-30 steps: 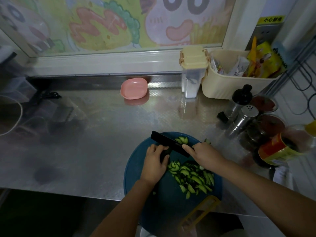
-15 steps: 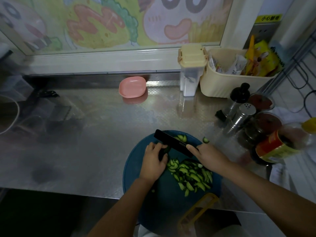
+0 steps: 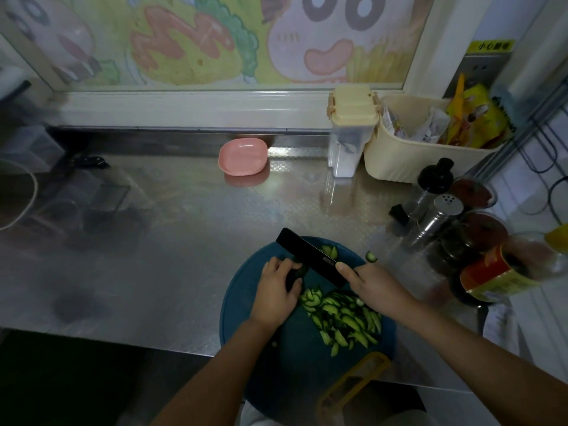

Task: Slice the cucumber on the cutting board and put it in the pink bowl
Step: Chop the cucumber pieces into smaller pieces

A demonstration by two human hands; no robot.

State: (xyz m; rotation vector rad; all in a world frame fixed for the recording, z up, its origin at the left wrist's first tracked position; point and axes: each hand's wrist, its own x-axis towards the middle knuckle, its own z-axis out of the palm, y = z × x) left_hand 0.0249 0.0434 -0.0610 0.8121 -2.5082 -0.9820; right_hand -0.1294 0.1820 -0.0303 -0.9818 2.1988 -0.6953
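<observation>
Most of the back is taken up by a painted window panel (image 3: 215,41), cartoon food and all, and under it a shiny steel table (image 3: 153,241) is seen running the whole width, pretty dimly lit tbh. A round blue cutting board (image 3: 246,309) is parked at the near edge. The pink bowl (image 3: 242,156) is set well apart from it, straight back against the window ledge, with nothing in it yet. A cream basket (image 3: 399,161) of packets and some shakers (image 3: 442,213) are crowded along the right side. On the board, a black knife (image 3: 310,256) is grasped at the handle by the right grip (image 3: 372,287), with the index finger laid along the blade. The blade is angled from far-left to near-right. A heap of slices (image 3: 344,315) is piled on the near side of it. The leftover cucumber (image 3: 298,272) is pinned under the curled fingers of the left grip (image 3: 276,290), touching the blade. Its long axis seems to be lying across the blade, though so little is showing that it can't be called for sure. The last cuts are probably what's left before anything gets carried back to the bowl. One stray slice (image 3: 371,256) is spotted just off the board's far-right rim.
</observation>
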